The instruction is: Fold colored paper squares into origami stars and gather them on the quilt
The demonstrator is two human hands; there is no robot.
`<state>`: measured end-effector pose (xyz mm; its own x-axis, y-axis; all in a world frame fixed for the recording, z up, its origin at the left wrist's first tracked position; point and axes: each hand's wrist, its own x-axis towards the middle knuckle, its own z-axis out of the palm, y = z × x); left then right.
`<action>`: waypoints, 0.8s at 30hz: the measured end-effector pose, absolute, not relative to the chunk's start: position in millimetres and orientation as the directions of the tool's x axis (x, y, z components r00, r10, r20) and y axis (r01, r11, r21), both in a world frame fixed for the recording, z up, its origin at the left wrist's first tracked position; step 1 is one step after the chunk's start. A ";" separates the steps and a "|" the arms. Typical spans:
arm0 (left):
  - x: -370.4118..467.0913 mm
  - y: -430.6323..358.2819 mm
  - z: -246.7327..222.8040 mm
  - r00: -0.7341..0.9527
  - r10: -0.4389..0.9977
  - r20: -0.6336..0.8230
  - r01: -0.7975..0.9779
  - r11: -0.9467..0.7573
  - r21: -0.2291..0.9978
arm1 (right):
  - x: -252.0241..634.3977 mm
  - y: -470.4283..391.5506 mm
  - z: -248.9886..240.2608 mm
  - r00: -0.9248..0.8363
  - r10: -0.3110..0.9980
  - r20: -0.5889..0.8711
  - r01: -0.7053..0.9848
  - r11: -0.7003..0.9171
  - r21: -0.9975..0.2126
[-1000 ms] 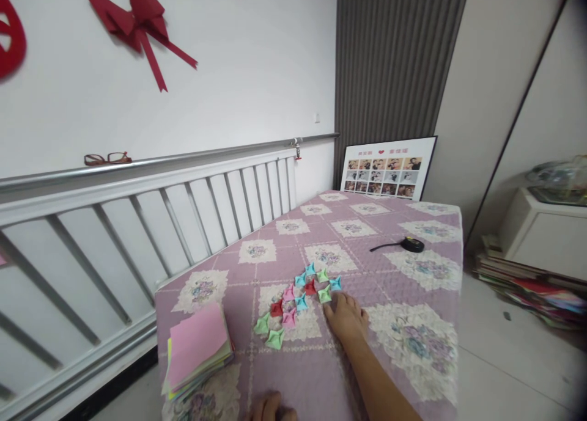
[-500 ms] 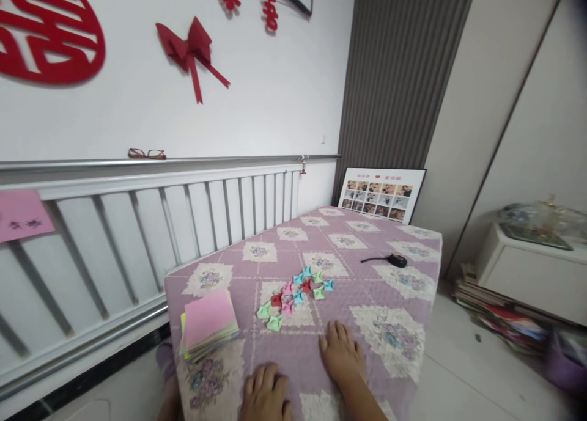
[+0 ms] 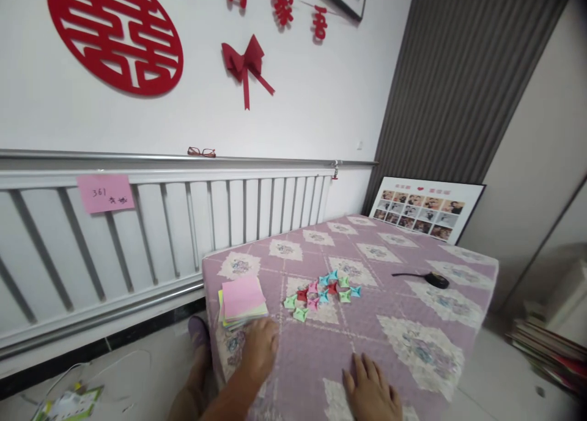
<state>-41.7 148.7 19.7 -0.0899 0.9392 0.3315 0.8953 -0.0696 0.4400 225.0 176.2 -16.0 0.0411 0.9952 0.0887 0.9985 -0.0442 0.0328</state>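
Note:
A stack of coloured square paper sheets [image 3: 244,296], pink on top with yellow and pale green edges below, lies at the table's left side. My left hand [image 3: 261,346] is at the stack's near right corner, back up, its fingers bent downward and partly hidden; whether it touches the paper I cannot tell. My right hand [image 3: 372,389] rests flat on the tablecloth near the front, fingers spread and holding nothing. Beyond both hands sits a cluster of small folded paper pieces [image 3: 323,295] in green, pink, red and blue.
A purple floral tablecloth [image 3: 316,347] covers the table. A black tape measure [image 3: 436,280] with a strap lies to the right. Along the left runs a white radiator [image 3: 238,210] with a pink note [image 3: 105,193] on it. A framed photo board [image 3: 424,207] leans at the far end.
My left hand has moved forward from the table's front to the corner of the paper stack. My right hand still lies flat. The view has swung to the left.

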 end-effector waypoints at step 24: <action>-142.4 184.6 33.2 -0.202 0.948 0.246 0.972 0.163 0.171 | 226.1 175.1 -13.5 0.037 0.993 0.108 0.999 -0.038 0.004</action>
